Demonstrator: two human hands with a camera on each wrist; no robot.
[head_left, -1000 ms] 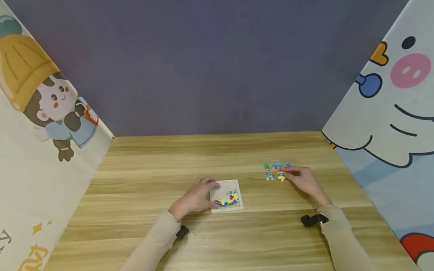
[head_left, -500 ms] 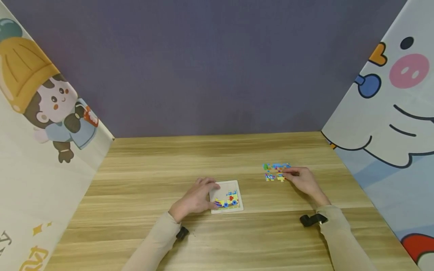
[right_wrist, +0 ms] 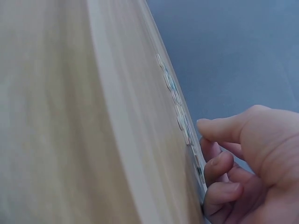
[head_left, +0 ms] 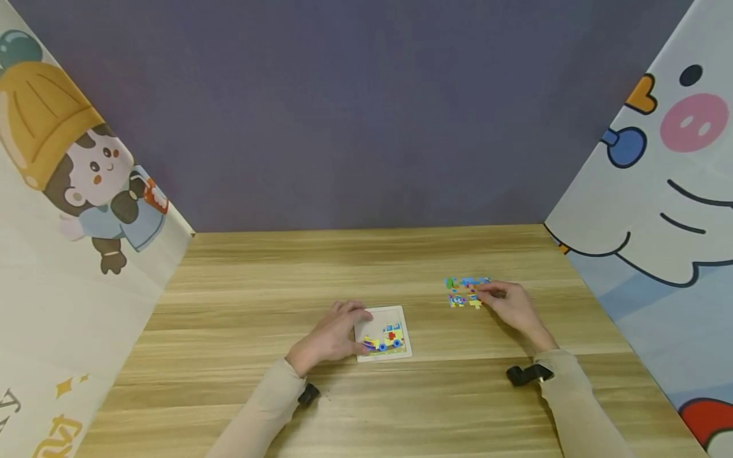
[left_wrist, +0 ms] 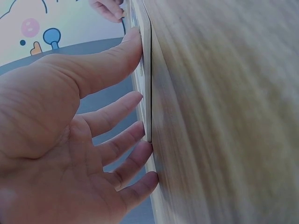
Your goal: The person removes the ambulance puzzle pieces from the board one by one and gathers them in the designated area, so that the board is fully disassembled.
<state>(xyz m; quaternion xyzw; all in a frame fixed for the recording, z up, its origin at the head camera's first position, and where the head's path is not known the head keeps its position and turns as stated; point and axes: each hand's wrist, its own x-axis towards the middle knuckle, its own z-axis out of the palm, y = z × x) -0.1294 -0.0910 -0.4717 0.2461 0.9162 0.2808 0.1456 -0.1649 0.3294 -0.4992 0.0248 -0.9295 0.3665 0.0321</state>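
A square puzzle board (head_left: 378,320) with a pale rim lies flat near the middle of the table. Its lower part bears a yellow vehicle with blue wheels; bare pale backing shows above it. My left hand (head_left: 334,332) rests at the board's left side, thumb and fingertips touching it, fingers fairly straight in the left wrist view. To the right lie several loose jigsaw pieces (head_left: 458,299), mostly blue, with green and yellow parts. Over their right end is my right hand (head_left: 511,308), thumb and index finger close together. Whether a piece is between these fingertips is hidden.
The wood-grain table (head_left: 366,407) meets a dark back wall (head_left: 366,127). Side panels with cartoon drawings flank it: a child in a yellow hat (head_left: 91,159) at left, a pig-nosed figure (head_left: 687,191) at right. A black wrist camera (head_left: 528,374) sits by the right sleeve.
My right fingertips have shifted slightly left over the loose pieces and now cover more of the yellow-edged one. The left hand and the puzzle board have stayed in place.
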